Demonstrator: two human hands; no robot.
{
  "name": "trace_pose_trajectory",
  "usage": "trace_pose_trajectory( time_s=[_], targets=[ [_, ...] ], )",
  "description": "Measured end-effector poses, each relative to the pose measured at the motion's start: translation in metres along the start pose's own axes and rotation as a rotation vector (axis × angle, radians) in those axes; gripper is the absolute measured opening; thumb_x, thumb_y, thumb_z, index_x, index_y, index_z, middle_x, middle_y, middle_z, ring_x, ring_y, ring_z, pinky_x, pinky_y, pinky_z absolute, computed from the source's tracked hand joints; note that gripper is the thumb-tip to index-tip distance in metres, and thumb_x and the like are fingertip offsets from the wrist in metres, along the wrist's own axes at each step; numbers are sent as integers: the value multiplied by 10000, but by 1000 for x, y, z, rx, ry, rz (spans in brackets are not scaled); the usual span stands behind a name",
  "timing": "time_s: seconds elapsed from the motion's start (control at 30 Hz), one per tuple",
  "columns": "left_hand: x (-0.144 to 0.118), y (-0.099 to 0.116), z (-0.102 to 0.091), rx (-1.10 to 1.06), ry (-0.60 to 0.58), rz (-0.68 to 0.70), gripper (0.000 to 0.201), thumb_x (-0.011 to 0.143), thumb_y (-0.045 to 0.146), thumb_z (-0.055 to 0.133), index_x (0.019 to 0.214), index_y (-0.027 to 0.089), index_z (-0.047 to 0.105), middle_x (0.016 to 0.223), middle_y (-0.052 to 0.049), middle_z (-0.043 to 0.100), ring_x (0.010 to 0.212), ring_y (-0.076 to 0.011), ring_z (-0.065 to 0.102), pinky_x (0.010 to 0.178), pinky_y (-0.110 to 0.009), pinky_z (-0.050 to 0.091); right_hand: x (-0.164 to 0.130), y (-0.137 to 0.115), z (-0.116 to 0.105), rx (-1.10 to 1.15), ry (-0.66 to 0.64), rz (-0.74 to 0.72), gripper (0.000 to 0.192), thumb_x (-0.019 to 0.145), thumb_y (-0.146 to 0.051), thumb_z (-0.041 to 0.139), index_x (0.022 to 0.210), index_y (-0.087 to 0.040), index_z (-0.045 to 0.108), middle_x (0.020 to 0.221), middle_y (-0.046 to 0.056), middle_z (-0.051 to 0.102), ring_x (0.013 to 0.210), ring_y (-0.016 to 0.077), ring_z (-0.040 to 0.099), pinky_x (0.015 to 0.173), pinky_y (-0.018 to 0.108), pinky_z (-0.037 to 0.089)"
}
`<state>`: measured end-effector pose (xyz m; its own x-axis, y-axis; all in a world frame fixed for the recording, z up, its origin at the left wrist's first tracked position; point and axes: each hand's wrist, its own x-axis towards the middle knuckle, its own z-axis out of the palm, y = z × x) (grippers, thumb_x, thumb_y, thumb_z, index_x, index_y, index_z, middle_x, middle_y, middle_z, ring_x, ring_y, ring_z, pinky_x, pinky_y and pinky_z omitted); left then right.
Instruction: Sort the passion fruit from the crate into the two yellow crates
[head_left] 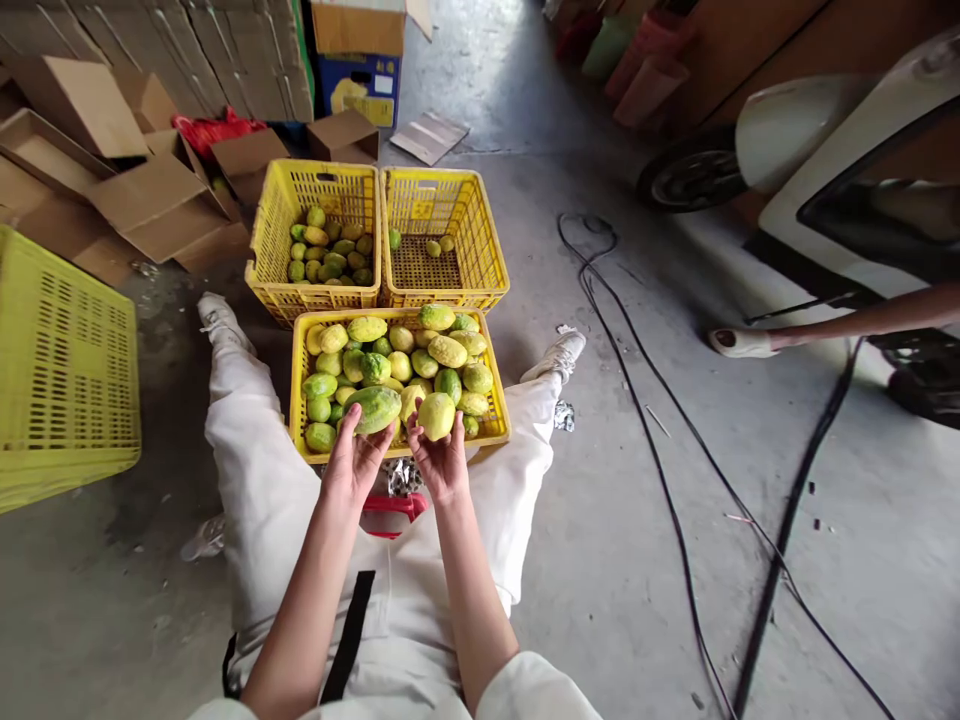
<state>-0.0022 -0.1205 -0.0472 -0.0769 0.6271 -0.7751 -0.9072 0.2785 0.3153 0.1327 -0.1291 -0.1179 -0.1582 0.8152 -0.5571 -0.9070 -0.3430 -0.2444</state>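
Cupping one fruit each, our left hand (357, 458) holds the long green fruit (373, 408) lying 2-to-8 o'clock; right hand (442, 462) grips the round yellow fruit (436, 415), both at the near crate's (297, 385) 6 o'clock rim.

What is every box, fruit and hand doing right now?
Left hand: holding a green fruit.
Right hand: holding a yellow fruit.
Near crate: full of fruit.
Far left crate: partly filled.
Far right crate: almost bare, three fruits.
Cardboard boxes: open.

Both hands (397, 460) raised, apparently cupped.
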Motion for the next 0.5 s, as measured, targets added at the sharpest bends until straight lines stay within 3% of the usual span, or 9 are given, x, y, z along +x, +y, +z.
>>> trace_pose_trajectory(
  time_s=[0.2,0.33,0.5],
  targets=[
    [0,-3,6,-19,-38,-5,338,925,136,588,1245,240,621,1036,-34,758,896,-174,740,782,-275,618,-1,-3,-7,-42,81,-25,260,933,-473,618,1126,-311,685,1168,10,729,1033,184,701,778,300,643],
    [9,-5,-3,6,-54,9,371,906,129,605,1263,226,619,1089,-65,758,997,-209,733,861,-311,618,3,-3,-7,-24,17,-37,253,926,-479,629,1103,-309,692,1101,8,746,968,182,712,726,294,645],
    [18,-2,-15,73,-55,29,300,899,95,597,1164,219,663,997,-56,764,1027,-208,721,883,-314,621,2,-7,-6,-2,5,-4,276,917,-463,654,1100,-262,703,1077,44,750,952,191,705,754,295,640]
  ],
)
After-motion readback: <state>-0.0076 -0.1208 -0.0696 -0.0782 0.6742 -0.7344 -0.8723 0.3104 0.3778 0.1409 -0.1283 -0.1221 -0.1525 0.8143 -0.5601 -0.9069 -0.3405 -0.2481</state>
